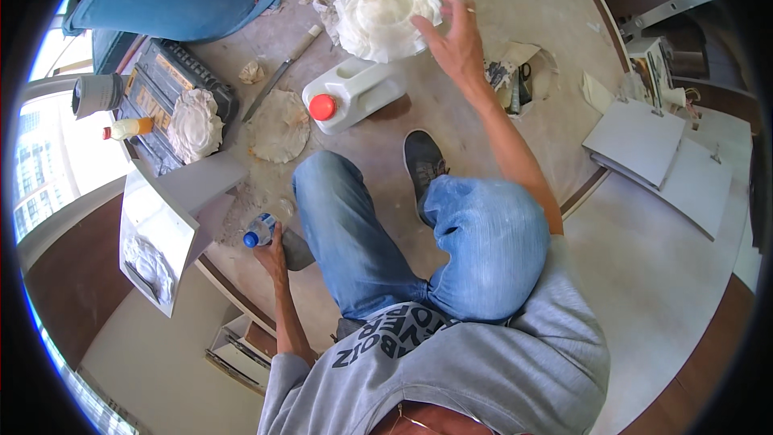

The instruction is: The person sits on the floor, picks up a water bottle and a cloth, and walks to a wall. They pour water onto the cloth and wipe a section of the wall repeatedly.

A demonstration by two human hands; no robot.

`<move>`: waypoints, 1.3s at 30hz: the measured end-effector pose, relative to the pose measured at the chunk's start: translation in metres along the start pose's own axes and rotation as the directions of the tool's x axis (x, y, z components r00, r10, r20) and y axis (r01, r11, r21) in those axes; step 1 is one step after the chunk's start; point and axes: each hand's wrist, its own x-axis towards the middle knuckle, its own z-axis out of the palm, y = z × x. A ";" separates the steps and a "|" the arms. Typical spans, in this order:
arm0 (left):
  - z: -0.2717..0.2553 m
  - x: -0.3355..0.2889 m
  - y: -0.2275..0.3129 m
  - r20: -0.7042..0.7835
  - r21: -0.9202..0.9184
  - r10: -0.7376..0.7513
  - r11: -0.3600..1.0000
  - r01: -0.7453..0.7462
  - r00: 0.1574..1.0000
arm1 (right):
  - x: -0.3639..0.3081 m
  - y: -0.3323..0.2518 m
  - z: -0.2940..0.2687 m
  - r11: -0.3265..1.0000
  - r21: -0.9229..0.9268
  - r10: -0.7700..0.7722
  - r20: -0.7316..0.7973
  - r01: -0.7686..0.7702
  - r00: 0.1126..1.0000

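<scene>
My left hand (272, 254) is low beside my left knee, its fingers wrapped round a small clear plastic bottle (264, 225) with a blue cap. Farther out, my right hand (457, 39) grips the right edge of a white ruffled, flower-shaped piece (385, 14), the thumb lying over its rim. Just below that piece a white jug (358, 93) with a red cap lies on its side. A flat, pale ruffled disc (279, 126) is on the floor left of the jug. A long knife with a pale handle (302, 42) lies beyond it.
A dark tool case (181, 72) at the left bears another white ruffled piece (196, 125) and a small bottle (129, 128). Behind stands a blue tub (173, 0). White boards (636, 141) are at the right; scissors (525, 72) lie near a floor patch.
</scene>
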 end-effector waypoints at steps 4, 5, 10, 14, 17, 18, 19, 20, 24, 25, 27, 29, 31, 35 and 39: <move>0.006 -0.004 0.010 -0.001 0.034 0.002 0.999 -0.002 1.000 | 0.018 0.016 0.023 0.989 -0.093 0.120 0.040 -0.116 0.992; 0.006 -0.005 0.012 0.014 0.028 -0.015 1.000 0.014 1.000 | 0.023 0.020 0.023 0.982 -0.044 0.188 0.109 -0.184 0.976; 0.007 -0.007 0.002 0.062 -0.001 0.001 1.000 -0.001 0.998 | 0.025 0.026 0.016 0.952 0.193 0.209 0.158 -0.238 0.965; 0.007 -0.006 -0.005 0.088 -0.029 0.002 1.000 0.001 0.996 | -0.001 0.039 -0.028 0.614 0.721 0.364 0.103 -0.321 0.926; 0.011 -0.001 0.012 0.103 -0.035 0.003 0.999 0.001 0.995 | -0.028 0.072 -0.104 0.482 0.840 0.547 -0.065 -0.250 0.834; 0.012 0.002 0.011 0.110 -0.052 0.017 0.999 -0.011 0.994 | -0.041 0.102 -0.129 0.450 0.869 0.599 -0.123 -0.205 0.791; 0.014 0.005 0.011 0.115 -0.072 0.031 0.997 -0.022 0.993 | -0.058 0.131 -0.155 0.461 0.861 0.603 -0.128 -0.213 0.787; 0.014 0.007 0.012 0.125 -0.026 0.018 1.000 -0.015 0.992 | -0.078 0.158 -0.178 0.474 0.854 0.606 -0.137 -0.217 0.783; 0.009 0.008 0.002 0.066 0.045 0.130 0.990 -0.133 0.989 | -0.112 0.189 -0.205 0.369 0.157 0.928 -0.006 -0.916 0.373; 0.013 0.014 -0.008 0.075 -0.029 0.126 0.992 -0.124 0.989 | -0.137 0.233 -0.194 0.481 0.107 0.876 -0.020 -0.870 0.482; 0.024 0.016 -0.003 0.168 -0.051 0.172 0.985 -0.166 0.971 | -0.178 0.319 -0.171 0.644 -0.222 0.764 0.127 -0.733 0.633; 0.019 0.011 0.011 0.140 -0.048 0.128 0.991 -0.123 0.982 | -0.147 0.267 -0.150 0.505 -0.327 0.863 0.202 -0.799 0.463; 0.011 0.006 0.043 0.136 0.000 0.129 0.992 -0.130 0.982 | -0.149 0.280 -0.138 0.514 -0.320 0.855 0.265 -0.796 0.446; -0.005 0.001 0.077 0.065 -0.118 0.080 0.990 -0.072 0.995 | -0.172 0.320 -0.121 0.672 -0.463 0.716 0.207 -0.578 0.666; -0.051 -0.030 0.141 0.090 -0.025 0.022 0.999 -0.020 0.996 | -0.169 0.273 -0.138 0.727 -0.531 0.644 0.310 -0.434 0.699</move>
